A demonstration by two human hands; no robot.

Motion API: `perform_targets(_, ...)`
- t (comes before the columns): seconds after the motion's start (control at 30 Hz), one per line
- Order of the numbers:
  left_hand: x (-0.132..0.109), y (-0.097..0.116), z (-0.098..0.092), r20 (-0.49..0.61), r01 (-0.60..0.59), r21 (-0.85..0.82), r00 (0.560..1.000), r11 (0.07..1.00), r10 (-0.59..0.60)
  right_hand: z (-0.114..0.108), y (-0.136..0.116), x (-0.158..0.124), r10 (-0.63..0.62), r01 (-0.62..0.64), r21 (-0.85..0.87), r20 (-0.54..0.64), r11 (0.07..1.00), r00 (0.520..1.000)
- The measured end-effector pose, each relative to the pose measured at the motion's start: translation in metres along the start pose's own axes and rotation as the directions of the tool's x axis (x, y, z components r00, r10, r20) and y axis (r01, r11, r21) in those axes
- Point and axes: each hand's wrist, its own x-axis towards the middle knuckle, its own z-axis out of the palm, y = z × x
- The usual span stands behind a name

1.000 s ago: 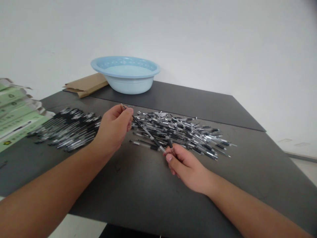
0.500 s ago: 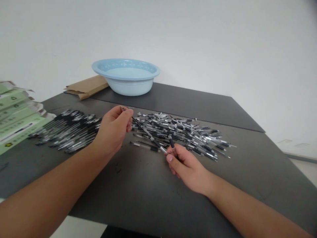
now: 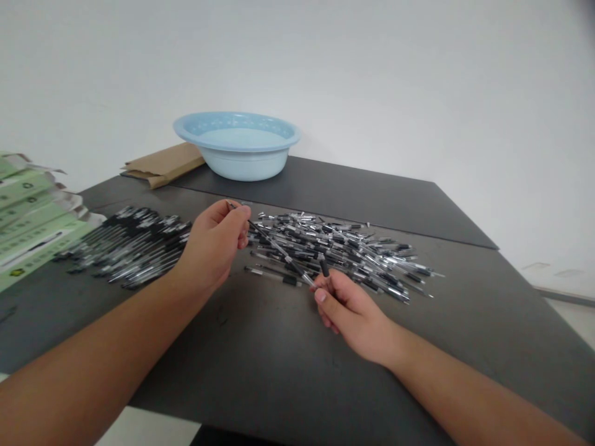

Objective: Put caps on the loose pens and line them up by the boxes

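Note:
A clear-barrelled pen (image 3: 281,251) with a dark grip slants between my two hands above the table. My left hand (image 3: 218,238) is closed in a pinch around its upper left end. The fingers of my right hand (image 3: 346,306) are closed on its lower right end. A short black piece (image 3: 323,265), perhaps a cap or the end of another pen, sticks up from the right hand's fingers. Just behind the hands lies a loose heap of pens (image 3: 353,248). Left of my left wrist, more pens (image 3: 132,244) lie side by side in slanted rows.
A light blue basin (image 3: 246,162) stands at the back, beside a folded brown paper bag (image 3: 162,162). Green-and-white boxes (image 3: 32,226) are stacked at the left edge. The dark table (image 3: 279,359) meets a white wall behind.
Almost nothing differs. The view has shifted very slightly, and both hands keep their hold on the pen in nearly the same place.

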Motion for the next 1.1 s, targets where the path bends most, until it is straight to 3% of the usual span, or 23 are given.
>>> perform_targets(0.6,-0.002,0.002,0.001,0.016,-0.01,0.054,1.0,0.998,0.01,-0.001,-0.002,0.0,0.007,-0.007,-0.008,0.008,1.0,1.0)
perform_targets(0.67,-0.002,0.002,0.0,0.056,-0.013,0.099,0.998,0.995,0.008,0.0,-0.003,0.0,0.012,-0.012,-0.005,0.006,1.0,1.0)
perform_targets(0.73,-0.005,-0.001,-0.002,0.173,-0.013,0.172,0.985,0.985,-0.017,0.0,-0.003,0.0,0.01,-0.01,-0.002,-0.004,1.0,1.0)
perform_targets(0.8,-0.012,-0.005,-0.001,0.35,-0.004,0.205,0.934,0.979,-0.069,0.0,-0.002,0.0,-0.002,0.002,0.007,-0.033,1.0,0.999)
perform_targets(0.83,-0.018,-0.007,0.001,0.449,0.009,0.196,0.888,0.981,-0.098,0.001,-0.002,0.001,-0.01,0.011,0.018,-0.051,1.0,0.999)
perform_targets(0.87,-0.025,-0.01,0.003,0.549,0.032,0.17,0.827,0.985,-0.122,0.002,-0.001,0.001,-0.019,0.021,0.032,-0.064,0.999,0.998)
perform_targets(0.93,-0.04,-0.015,0.011,0.735,0.109,0.112,0.66,0.988,-0.156,0.004,0.0,0.002,-0.024,0.028,0.059,-0.068,0.998,0.997)
perform_targets(0.97,-0.047,-0.016,0.016,0.806,0.156,0.091,0.569,0.984,-0.164,0.005,0.0,0.003,-0.023,0.027,0.073,-0.055,0.997,0.998)
perform_targets(1.0,-0.053,-0.018,0.02,0.845,0.193,0.083,0.506,0.978,-0.172,0.007,0.0,0.003,-0.022,0.025,0.086,-0.037,0.996,0.999)
perform_targets(1.03,-0.057,-0.018,0.023,0.849,0.196,0.087,0.498,0.977,-0.176,0.007,-0.001,0.003,-0.022,0.024,0.096,-0.019,0.995,1.0)
perform_targets(1.07,-0.06,-0.019,0.024,0.824,0.163,0.102,0.539,0.981,-0.175,0.007,-0.003,0.003,-0.03,0.031,0.089,-0.014,0.996,0.999)
perform_targets(1.1,-0.06,-0.018,0.024,0.77,0.099,0.128,0.617,0.987,-0.162,0.006,-0.005,0.003,-0.048,0.05,0.051,-0.026,0.997,0.998)
